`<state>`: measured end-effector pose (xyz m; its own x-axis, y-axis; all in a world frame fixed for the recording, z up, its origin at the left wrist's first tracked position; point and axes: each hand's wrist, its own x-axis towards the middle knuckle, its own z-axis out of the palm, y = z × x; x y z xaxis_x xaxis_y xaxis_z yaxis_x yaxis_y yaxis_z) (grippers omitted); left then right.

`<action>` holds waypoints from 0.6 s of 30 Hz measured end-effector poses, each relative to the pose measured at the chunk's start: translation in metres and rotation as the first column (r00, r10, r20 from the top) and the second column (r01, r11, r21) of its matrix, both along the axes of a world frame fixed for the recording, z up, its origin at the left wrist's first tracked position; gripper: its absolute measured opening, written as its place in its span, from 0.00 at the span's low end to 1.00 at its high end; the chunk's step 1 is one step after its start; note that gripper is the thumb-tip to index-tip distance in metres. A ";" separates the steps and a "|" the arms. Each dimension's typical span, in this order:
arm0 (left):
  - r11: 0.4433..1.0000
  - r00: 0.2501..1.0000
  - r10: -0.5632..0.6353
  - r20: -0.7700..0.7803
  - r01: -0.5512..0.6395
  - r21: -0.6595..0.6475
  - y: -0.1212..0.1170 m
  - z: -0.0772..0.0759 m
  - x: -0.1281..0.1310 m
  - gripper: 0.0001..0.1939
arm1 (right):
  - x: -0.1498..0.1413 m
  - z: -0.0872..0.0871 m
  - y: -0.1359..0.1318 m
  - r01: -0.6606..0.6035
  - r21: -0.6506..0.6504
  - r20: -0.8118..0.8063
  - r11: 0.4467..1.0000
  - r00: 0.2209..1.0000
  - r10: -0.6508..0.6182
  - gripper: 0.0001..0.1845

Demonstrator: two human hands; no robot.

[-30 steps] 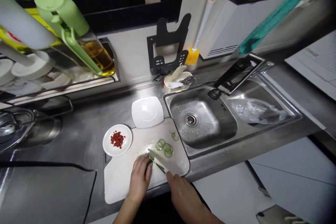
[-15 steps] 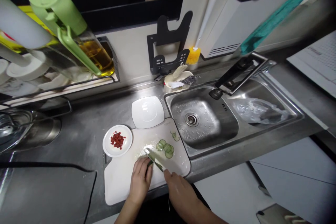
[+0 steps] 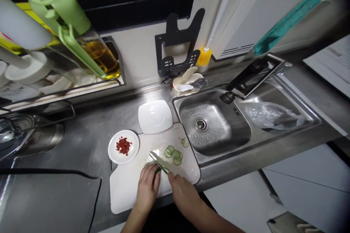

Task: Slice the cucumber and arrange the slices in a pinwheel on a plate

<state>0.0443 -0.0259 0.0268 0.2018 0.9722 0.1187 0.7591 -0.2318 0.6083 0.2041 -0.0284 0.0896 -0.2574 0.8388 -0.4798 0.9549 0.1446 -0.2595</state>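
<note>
My right hand [image 3: 183, 192] is closed around the handle of a kitchen knife [image 3: 158, 161], whose blade points up and to the left over the white cutting board [image 3: 124, 193]. Just left of the blade, my left hand [image 3: 148, 184] grips a cucumber [image 3: 158, 170]; the fingers cover most of it. Several thin cucumber slices [image 3: 174, 154] lie on the board to the right of the knife. Farther right are a few thin curved cucumber bits [image 3: 183, 141]. One slice seems to be beside the blade near the handle.
A small white plate [image 3: 112, 153] with chopped red pieces [image 3: 124, 146] and a square white dish [image 3: 155, 117] stand at the board's far edge. The steel sink [image 3: 218, 123] adjoins on the right, with a black faucet [image 3: 240, 76]. A black cable [image 3: 98, 193] runs along the left counter.
The knife has turned slightly, its blade now showing flatter, and my right hand has shifted a little up and left. The left hand stays on the cucumber. The whole view has shifted slightly.
</note>
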 end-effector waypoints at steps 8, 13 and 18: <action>1.000 1.000 -0.004 0.005 0.004 0.001 0.000 -0.001 0.000 0.13 | -0.007 -0.002 0.015 0.010 -0.097 -0.019 0.995 1.000 -0.012 0.22; 1.000 1.000 -0.004 0.000 0.004 -0.020 0.000 -0.002 -0.001 0.13 | -0.014 -0.007 0.022 0.072 -0.132 -0.033 0.989 0.997 -0.077 0.20; 1.000 1.000 -0.012 0.000 0.012 -0.018 -0.001 -0.003 -0.001 0.13 | -0.017 -0.008 0.022 0.081 -0.176 -0.031 0.981 0.996 -0.088 0.20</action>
<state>0.0429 -0.0268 0.0234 0.2137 0.9717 0.1008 0.7561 -0.2299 0.6128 0.1868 -0.0063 0.0821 -0.2102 0.7630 -0.6112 0.9504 0.0129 -0.3107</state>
